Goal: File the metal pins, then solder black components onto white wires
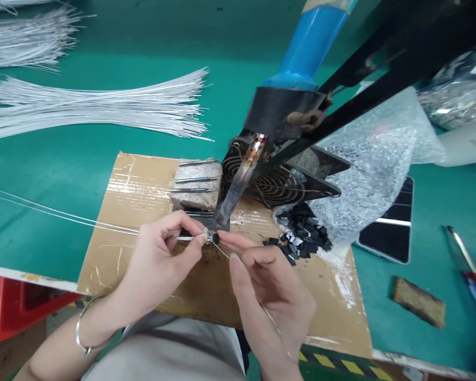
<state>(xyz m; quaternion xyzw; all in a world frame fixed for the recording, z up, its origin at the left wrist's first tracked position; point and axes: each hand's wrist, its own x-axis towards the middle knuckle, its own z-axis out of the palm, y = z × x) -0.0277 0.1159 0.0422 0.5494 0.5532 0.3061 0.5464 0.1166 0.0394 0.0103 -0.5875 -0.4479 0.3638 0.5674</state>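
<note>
My left hand (158, 264) pinches a metal rod with thin white wires (117, 229) trailing off to the left. At its fingertips sits a small dark piece (216, 238), too small to name surely. My right hand (272, 291) closes thumb and fingers on a fine silvery wire, likely solder wire (222, 250), which reaches that dark piece and runs back across the palm. Just above both hands' fingertips is the tip of a blue-handled soldering iron (238, 182), clamped at a slant. I cannot tell whether the tip touches the work.
A pale block (196, 197) bears several metal rods. Behind the iron stands a black fan (277, 182). Black chips (305, 233) spill from a clear plastic bag (365, 137). Cardboard (135, 185) covers the work area. White wire bundles (103, 108), a phone (392, 227) and a pen (470, 270) lie around.
</note>
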